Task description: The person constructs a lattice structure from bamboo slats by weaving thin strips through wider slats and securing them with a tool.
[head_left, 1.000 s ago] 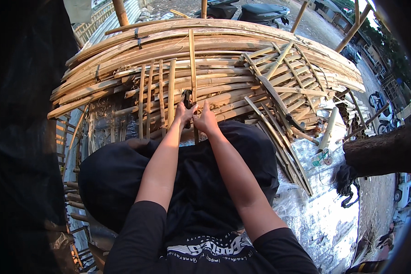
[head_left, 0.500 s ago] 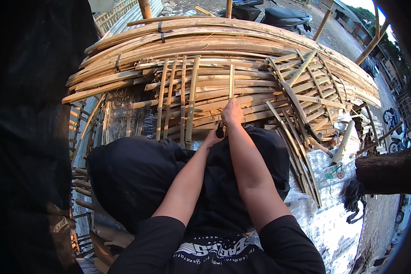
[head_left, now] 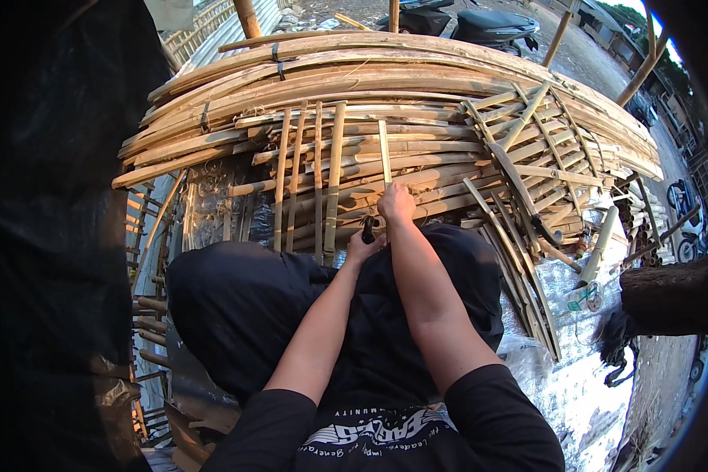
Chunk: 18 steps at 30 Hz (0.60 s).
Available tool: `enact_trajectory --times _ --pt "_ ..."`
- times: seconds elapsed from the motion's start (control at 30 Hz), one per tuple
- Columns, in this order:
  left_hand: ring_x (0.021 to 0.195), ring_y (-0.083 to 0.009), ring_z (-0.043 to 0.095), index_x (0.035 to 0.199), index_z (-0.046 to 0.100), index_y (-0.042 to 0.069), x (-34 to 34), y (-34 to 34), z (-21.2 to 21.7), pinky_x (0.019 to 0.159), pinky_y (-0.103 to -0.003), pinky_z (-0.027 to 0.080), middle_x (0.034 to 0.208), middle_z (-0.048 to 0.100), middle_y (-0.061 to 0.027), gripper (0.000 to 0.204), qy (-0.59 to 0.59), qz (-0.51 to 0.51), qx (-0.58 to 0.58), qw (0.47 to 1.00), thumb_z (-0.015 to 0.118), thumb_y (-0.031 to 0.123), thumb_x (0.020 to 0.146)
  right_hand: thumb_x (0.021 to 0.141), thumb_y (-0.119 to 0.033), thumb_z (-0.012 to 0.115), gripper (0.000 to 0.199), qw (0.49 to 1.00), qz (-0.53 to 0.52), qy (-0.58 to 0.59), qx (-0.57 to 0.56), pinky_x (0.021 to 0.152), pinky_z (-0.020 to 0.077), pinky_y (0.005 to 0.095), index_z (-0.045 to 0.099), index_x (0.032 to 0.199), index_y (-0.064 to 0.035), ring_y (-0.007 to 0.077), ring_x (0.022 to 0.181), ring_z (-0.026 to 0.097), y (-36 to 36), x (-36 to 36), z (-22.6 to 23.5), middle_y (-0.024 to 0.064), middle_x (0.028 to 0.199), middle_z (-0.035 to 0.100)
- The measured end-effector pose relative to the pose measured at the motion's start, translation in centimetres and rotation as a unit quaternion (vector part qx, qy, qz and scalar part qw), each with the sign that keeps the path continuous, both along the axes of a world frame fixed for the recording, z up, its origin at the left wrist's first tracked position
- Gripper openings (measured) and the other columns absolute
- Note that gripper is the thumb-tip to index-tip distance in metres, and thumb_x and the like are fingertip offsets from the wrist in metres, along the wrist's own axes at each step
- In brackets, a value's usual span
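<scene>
My right hand (head_left: 396, 203) is closed around the lower part of a narrow, pale bamboo strip (head_left: 385, 149), which points away from me over the pile. Just below it and to the left, between my knees, my left hand (head_left: 360, 248) is closed on a black tool (head_left: 368, 228); its working end is hidden, so its kind is unclear. The lower end of the strip is also out of sight near that hand. Left of my hands, several upright bamboo slats (head_left: 336, 165) lean across the stacked split bamboo (head_left: 425, 173).
Long bundled bamboo strips (head_left: 370, 75) span the far side, bound with black ties. At right are a bamboo lattice (head_left: 558, 149), loose slats (head_left: 519, 275) beside my knee, a bamboo tube (head_left: 598, 245) and a dark log (head_left: 669, 295). A parked motorbike (head_left: 499, 25) stands beyond.
The strip and my right hand have shifted left and slightly toward me, and the strip's tilt has changed a little. My left hand has come slightly nearer, still gripping the black tool.
</scene>
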<state>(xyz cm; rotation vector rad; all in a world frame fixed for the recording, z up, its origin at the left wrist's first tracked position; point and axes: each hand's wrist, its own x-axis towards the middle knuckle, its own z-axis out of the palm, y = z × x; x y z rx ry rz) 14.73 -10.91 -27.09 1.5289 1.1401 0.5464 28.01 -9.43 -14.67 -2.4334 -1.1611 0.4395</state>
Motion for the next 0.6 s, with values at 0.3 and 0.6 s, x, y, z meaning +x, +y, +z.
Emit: enact_trajectory --times 0.3,0.6 --pt "0.085 -0.0353 0.071 0.101 0.071 0.007 0.0 -1.3 2.8 0.079 -0.046 0.055 0.085 0.072 -0.0159 0.05 0.077 0.093 0.071 0.99 0.08 0.043 0.068 0.086 -0.015 0.062 0.025 0.998 0.029 -0.027 -0.039 0.087 0.0566 0.0426 0.071 0.103 -0.0003 0.0371 0.101 0.07 0.4 -0.6 -0.7 0.0201 0.107 0.072" --pt "0.079 -0.0358 0.069 0.093 0.067 0.005 -0.7 -1.8 3.0 0.076 -0.044 0.054 0.077 0.068 -0.0143 0.046 0.053 0.133 0.123 0.982 0.081 0.041 0.069 0.092 -0.016 0.051 0.022 0.99 0.004 -0.072 0.118 0.078 0.055 0.0501 0.056 0.109 -0.0031 0.0429 0.09 0.069 0.9 0.6 1.7 0.0256 0.096 0.07"
